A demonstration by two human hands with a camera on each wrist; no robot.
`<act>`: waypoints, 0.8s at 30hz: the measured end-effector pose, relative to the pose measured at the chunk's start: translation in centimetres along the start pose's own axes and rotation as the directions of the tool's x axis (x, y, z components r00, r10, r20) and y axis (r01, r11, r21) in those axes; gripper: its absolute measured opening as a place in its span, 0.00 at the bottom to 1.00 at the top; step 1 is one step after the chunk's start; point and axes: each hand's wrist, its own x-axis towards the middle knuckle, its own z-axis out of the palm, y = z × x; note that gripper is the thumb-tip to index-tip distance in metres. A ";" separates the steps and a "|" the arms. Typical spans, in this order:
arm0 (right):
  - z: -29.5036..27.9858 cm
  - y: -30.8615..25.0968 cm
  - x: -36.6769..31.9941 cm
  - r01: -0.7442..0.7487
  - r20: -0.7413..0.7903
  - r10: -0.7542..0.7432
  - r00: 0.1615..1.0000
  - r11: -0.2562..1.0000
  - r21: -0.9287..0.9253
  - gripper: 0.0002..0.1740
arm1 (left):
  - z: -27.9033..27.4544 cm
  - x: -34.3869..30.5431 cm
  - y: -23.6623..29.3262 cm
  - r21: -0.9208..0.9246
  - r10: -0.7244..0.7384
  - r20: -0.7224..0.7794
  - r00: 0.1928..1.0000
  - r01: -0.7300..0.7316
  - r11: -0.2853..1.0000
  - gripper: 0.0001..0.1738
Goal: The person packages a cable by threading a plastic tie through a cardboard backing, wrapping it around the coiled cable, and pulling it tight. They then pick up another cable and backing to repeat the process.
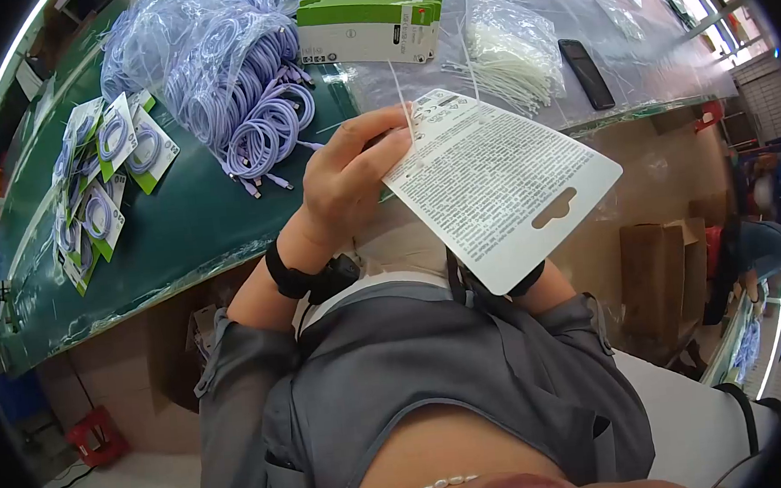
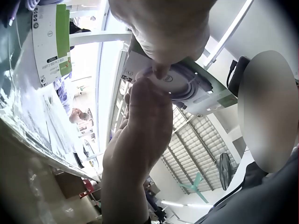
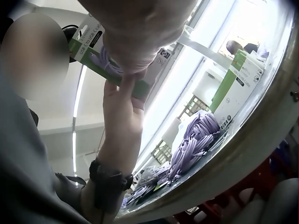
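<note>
A white cardboard cable card (image 1: 496, 185) is tilted in front of the body, its printed back and hang hole facing up. My left hand (image 1: 348, 169) pinches its left edge between fingers and thumb. White cable-tie ends (image 1: 399, 92) stand up beside those fingertips. The card covers my right hand in the head view. From below, a coiled lilac USB cable (image 2: 184, 86) lies against the card's green and white front. My right hand (image 2: 145, 107) grips the card and cable there, its fingertips meeting the left hand's at the coil.
A pile of lilac cables (image 1: 242, 100) lies on the green mat, left of it several finished cable cards (image 1: 118, 164). Behind stands a stack of green and white cards (image 1: 369, 30). A bag of white cable ties (image 1: 508, 47) and a black phone (image 1: 585, 73) lie to the right.
</note>
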 end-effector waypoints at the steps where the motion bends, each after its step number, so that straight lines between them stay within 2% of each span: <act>1: -0.5 0.2 -0.4 0.003 -0.001 -0.003 1.000 1.000 -0.001 0.30 | -0.1 0.2 0.1 0.013 0.008 0.007 1.000 -0.008 1.000 0.15; 4: -1.4 3.3 1.4 -0.118 -0.117 0.136 0.984 0.982 0.149 0.30 | -0.3 0.4 0.2 0.000 0.033 0.010 0.999 -0.033 0.999 0.15; 6: -1.5 3.4 -1.4 -0.185 -0.181 0.235 0.955 0.949 0.256 0.30 | -0.2 0.7 0.5 -0.008 0.045 0.012 0.999 -0.045 0.999 0.15; 9: -2.0 1.1 -8.7 -0.260 -0.253 0.386 0.887 0.871 0.417 0.30 | 0.3 1.3 1.6 -0.169 -0.004 -0.089 0.996 -0.011 0.986 0.16; 12: -2.7 1.4 -9.7 -0.302 -0.289 0.532 0.796 0.763 0.571 0.30 | 0.6 0.9 1.7 -0.208 0.018 -0.065 0.998 -0.031 0.978 0.18; 18: -1.0 -0.2 -8.8 -0.259 -0.339 0.547 0.766 0.745 0.615 0.29 | 0.4 0.7 2.4 -0.245 0.019 -0.059 0.998 -0.033 0.969 0.19; 24: 0.5 -1.8 -7.7 -0.210 -0.401 0.560 0.725 0.734 0.646 0.28 | 0.0 0.9 2.7 -0.205 0.032 -0.024 0.999 -0.036 0.978 0.19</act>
